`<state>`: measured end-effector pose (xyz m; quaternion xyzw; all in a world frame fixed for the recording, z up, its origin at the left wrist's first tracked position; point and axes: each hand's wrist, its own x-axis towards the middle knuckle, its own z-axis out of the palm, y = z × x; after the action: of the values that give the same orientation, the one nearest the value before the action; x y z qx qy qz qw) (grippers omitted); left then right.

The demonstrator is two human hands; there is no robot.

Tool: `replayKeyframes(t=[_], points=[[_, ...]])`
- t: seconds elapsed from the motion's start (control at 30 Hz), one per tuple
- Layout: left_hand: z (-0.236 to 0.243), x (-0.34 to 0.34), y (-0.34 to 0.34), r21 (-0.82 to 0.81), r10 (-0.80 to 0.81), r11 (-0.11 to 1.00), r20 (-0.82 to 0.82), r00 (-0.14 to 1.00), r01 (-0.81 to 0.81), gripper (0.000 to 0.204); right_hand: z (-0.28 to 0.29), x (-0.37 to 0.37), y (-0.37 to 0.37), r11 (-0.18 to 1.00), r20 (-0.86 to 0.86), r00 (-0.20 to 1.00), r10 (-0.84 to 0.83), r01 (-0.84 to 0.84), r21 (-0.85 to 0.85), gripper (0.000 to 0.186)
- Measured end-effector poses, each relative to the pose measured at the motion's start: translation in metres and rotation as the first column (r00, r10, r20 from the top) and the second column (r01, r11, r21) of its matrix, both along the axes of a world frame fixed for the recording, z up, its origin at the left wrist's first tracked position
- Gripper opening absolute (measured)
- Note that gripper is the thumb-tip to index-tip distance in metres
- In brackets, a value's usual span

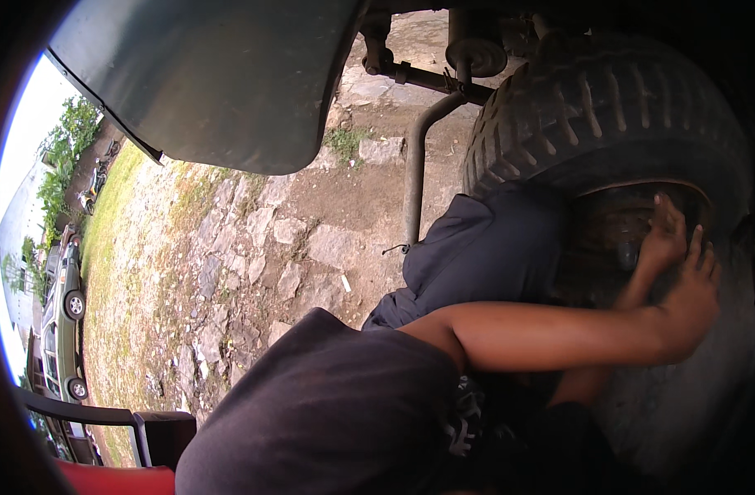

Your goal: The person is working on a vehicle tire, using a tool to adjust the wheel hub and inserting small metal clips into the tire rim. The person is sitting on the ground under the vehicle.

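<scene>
A large treaded tyre [608, 107] fills the upper right, with a dark, shaded wheel hub [604, 219] inside its rim. My right hand [666, 235] is up at the hub, fingers pointing upward beside a small greyish rounded part [627, 252]. My left arm reaches across from the left, and my left hand [692, 301] is just below and right of the other hand, its fingers apart. I see nothing held in either hand. Whether the fingertips touch the hub is too dark to tell. My dark-trousered knee [489, 247] is bent against the tyre's lower left side.
A bent metal pipe [414, 173] hangs left of the tyre, joined to a rod [427, 78] underneath. A dark curved body panel [204, 74] overhangs at upper left. Stony ground [311, 239] lies below; a green car [61, 318] stands far left.
</scene>
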<state>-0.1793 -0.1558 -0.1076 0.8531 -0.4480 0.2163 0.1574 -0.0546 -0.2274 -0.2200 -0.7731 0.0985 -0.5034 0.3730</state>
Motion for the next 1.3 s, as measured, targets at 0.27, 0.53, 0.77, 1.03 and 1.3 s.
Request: replayKeyframes(t=[0.27, 0.53, 0.77, 1.03, 1.3], points=[[0.037, 0.078, 0.003, 0.122, -0.070, 0.991, 0.107, 0.992, 0.057, 0.049, -0.016, 0.020, 0.016, 0.986, 0.011, 0.987, -0.158, 0.159, -0.058, 0.024], [0.028, 0.160, 0.066, 0.262, -0.516, 0.832, 0.036, 0.856, 0.490, 0.046, -0.017, 0.009, 0.028, 0.948, 0.095, 0.948, -0.304, 0.291, 0.127, 0.034], [-0.004, 0.155, 0.083, -0.062, -0.497, 0.868, -0.157, 0.854, 0.493, 0.053, 0.004, 0.002, 0.031, 0.955, 0.202, 0.963, -0.180, 0.122, 0.270, 0.028], [-0.004, 0.162, 0.081, 0.138, -0.196, 0.951, -0.420, 0.886, 0.276, 0.082, -0.004, 0.009, 0.054, 0.930, 0.287, 0.913, -0.292, 0.200, 0.308, 0.020], [0.005, 0.150, 0.088, 0.053, -0.167, 0.976, -0.447, 0.879, 0.212, 0.074, -0.013, 0.001, 0.052, 0.934, 0.186, 0.938, -0.292, 0.238, 0.265, 0.016]])
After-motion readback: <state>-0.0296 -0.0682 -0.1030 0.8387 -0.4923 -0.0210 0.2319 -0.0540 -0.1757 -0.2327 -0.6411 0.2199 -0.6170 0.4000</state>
